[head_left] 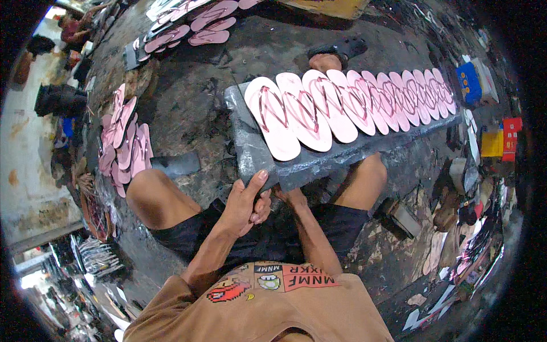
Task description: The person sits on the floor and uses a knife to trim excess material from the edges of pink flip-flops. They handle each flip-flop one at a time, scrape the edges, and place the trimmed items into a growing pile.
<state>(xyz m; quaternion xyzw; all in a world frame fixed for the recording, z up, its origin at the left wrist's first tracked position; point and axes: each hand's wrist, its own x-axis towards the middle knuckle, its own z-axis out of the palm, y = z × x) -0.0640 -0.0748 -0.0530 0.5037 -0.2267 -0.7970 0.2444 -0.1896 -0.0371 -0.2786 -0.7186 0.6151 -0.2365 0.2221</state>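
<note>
A long dark grey board (254, 159) with a scuffed, shiny surface lies across in front of me, over my legs. Pink flip-flops (283, 142) with dark thin straps stand in an overlapping row along it. At the board's near left corner is my left hand (244, 205), its thumb on the edge and its fingers curled below. My right hand (293, 198) reaches to the underside of the near edge, where its fingers are hidden.
Piles of pink flip-flops (126, 149) lie at the left and more flip-flops (209, 36) at the far left. On the right are a blue box (469, 83), a yellow packet (492, 143), a red packet (511, 139) and scattered scraps (436, 245). A dark flat piece (178, 163) lies near my left knee.
</note>
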